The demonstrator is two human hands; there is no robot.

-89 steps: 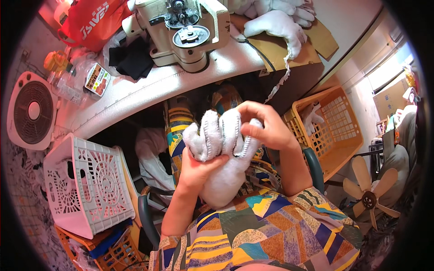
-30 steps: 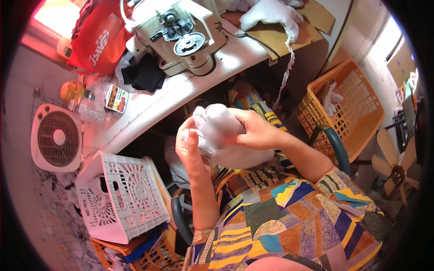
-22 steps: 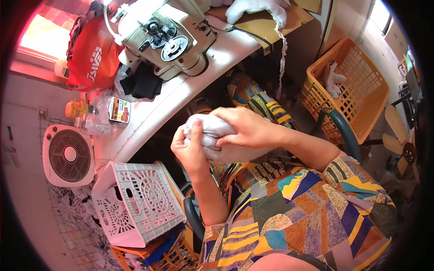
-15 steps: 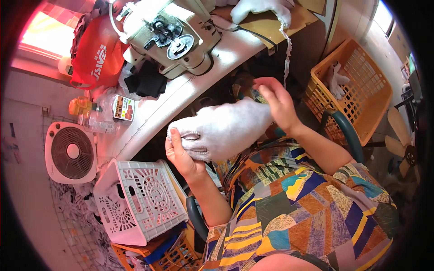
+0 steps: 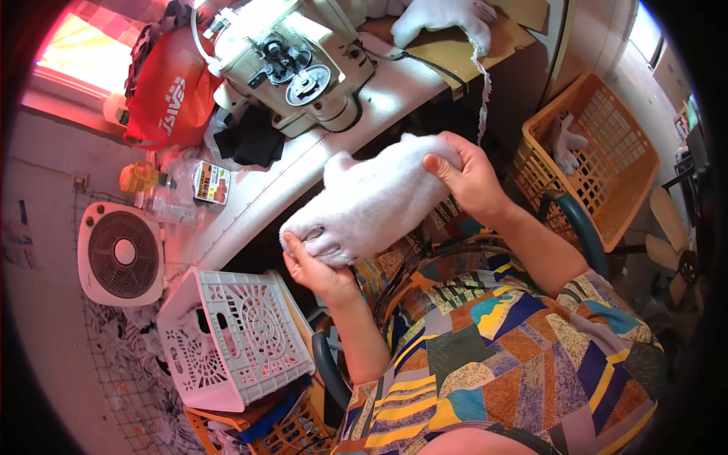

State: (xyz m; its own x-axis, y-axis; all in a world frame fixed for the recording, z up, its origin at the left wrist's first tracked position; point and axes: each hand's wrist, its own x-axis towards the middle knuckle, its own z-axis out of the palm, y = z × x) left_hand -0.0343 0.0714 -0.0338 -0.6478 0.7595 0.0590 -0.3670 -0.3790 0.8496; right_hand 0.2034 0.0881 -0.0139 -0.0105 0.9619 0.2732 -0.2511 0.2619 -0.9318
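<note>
A white, fuzzy plush fabric piece (image 5: 383,201) is stretched between my two hands above my lap. My left hand (image 5: 322,277) pinches its left end, thumb on top, beside two seamed slits. At the other end my right hand (image 5: 478,182) grips the upper right edge, its thumb pressed on the cloth and its other fingers partly behind it. A small bump sticks up from the piece's far edge. Beyond it, on the white table (image 5: 250,186), stands a sewing machine (image 5: 334,117) with round metal discs.
More white plush (image 5: 440,19) with a dangling strip lies at the table's far right. A yellow basket (image 5: 591,152) holds white pieces on the right. A white crate (image 5: 262,334) and a box fan (image 5: 121,254) stand left. A red bag (image 5: 171,98) sits beside the machine.
My right hand, open and lifted off the cloth before, has closed on the right end of the plush piece. That end has risen, while my left hand keeps its grip.
</note>
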